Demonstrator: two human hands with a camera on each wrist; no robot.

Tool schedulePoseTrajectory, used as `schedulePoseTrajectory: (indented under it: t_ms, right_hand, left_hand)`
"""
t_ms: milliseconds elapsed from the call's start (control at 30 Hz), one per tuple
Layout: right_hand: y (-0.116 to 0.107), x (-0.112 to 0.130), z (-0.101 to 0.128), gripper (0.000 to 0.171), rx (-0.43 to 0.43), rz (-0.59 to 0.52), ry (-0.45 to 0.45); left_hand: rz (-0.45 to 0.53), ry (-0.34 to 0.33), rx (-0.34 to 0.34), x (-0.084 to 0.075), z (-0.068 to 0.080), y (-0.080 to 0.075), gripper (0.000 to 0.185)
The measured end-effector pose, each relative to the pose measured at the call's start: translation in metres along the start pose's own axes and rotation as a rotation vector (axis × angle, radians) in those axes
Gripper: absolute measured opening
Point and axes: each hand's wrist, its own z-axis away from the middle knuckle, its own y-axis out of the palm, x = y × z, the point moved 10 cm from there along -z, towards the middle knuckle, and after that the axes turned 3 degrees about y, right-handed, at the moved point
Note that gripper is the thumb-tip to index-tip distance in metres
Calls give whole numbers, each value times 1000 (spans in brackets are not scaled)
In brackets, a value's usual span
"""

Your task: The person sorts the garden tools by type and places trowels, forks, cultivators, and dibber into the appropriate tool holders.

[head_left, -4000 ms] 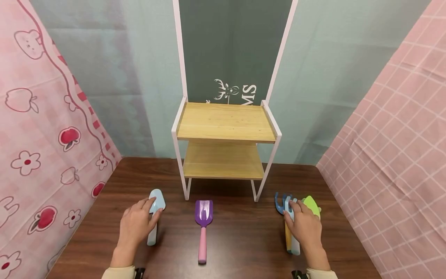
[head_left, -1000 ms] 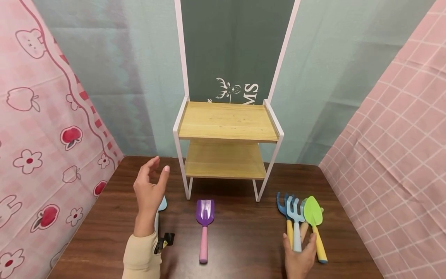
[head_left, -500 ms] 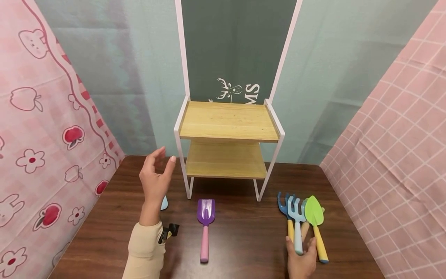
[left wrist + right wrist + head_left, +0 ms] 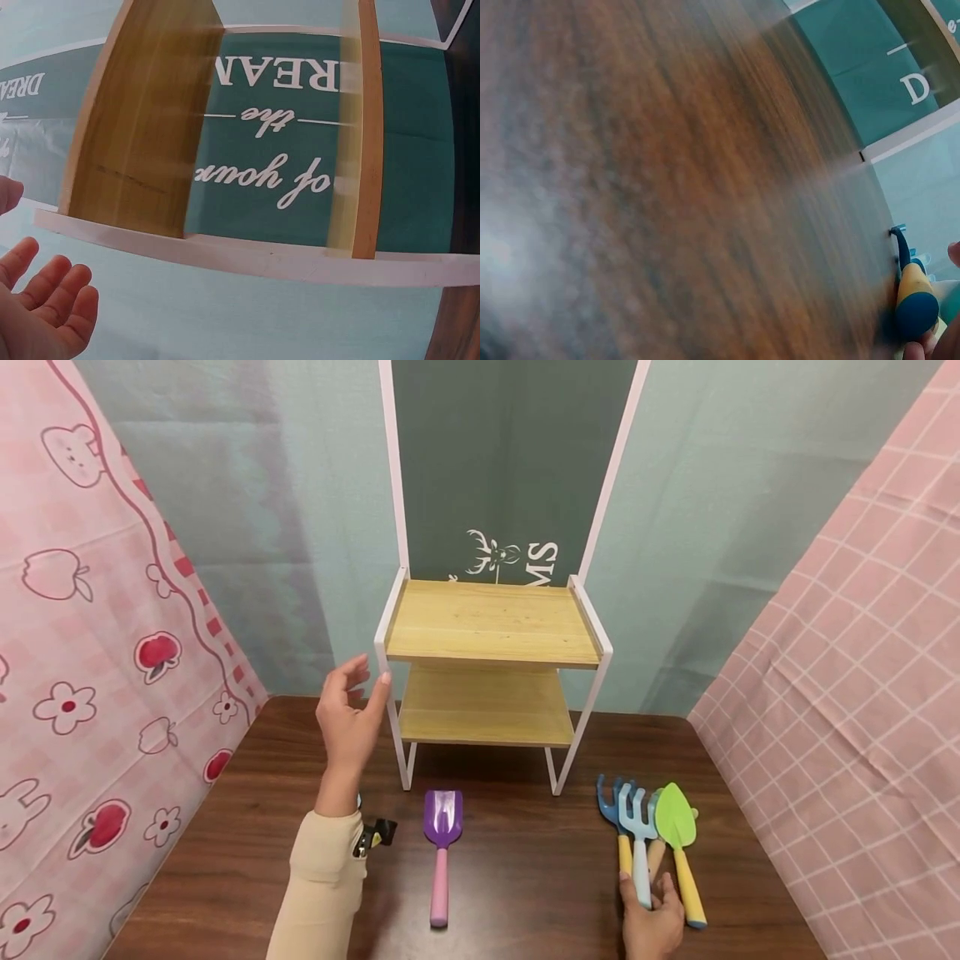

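My left hand [image 4: 351, 714] is raised beside the left post of a white-framed wooden shelf [image 4: 491, 627], fingers spread and holding nothing. The left wrist view shows its fingers [image 4: 45, 311] just short of the white frame [image 4: 262, 256]. At the table's near right, my right hand [image 4: 651, 920] pinches the handle end of a light blue rake [image 4: 638, 827] between thumb and finger. That rake lies between a dark blue rake [image 4: 615, 806] and a green trowel [image 4: 677, 822]. The dark blue rake's [image 4: 915, 296] yellow handle shows by my fingertips. A purple shovel [image 4: 442, 831] lies in the middle.
A light blue trowel is almost wholly hidden behind my left forearm. Both shelf boards carry nothing. A green printed panel [image 4: 510, 468] stands behind the shelf. Pink patterned cloth hangs on the left [image 4: 90, 635] and right [image 4: 862, 693]. The dark wooden table [image 4: 525, 877] ends near me.
My left hand left the light blue trowel, rose, and moved right towards the shelf's left post. My right hand slid from the tool heads back to the handle ends. The tools lie where they were.
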Motion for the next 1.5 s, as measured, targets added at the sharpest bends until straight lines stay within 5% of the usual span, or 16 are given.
schedulePoseTrajectory:
  t_ms: [200, 567, 833, 1233, 1500]
  right_hand:
    - [1, -5, -2, 71, -6, 16, 4]
    - [2, -9, -2, 69, 22, 57, 29]
    - [0, -1, -3, 55, 16, 92, -49]
    - [-9, 6, -6, 44, -95, 16, -112]
    - [-19, 3, -4, 47, -164, -76, -41]
  left_hand:
    - [18, -48, -9, 8, -4, 6, 33]
    - [7, -17, -3, 12, -12, 16, 31]
    - [25, -7, -2, 12, -14, 26, 22]
    - [20, -9, -71, 15, -14, 30, 16]
    - [15, -115, -150, 23, -15, 29, 13]
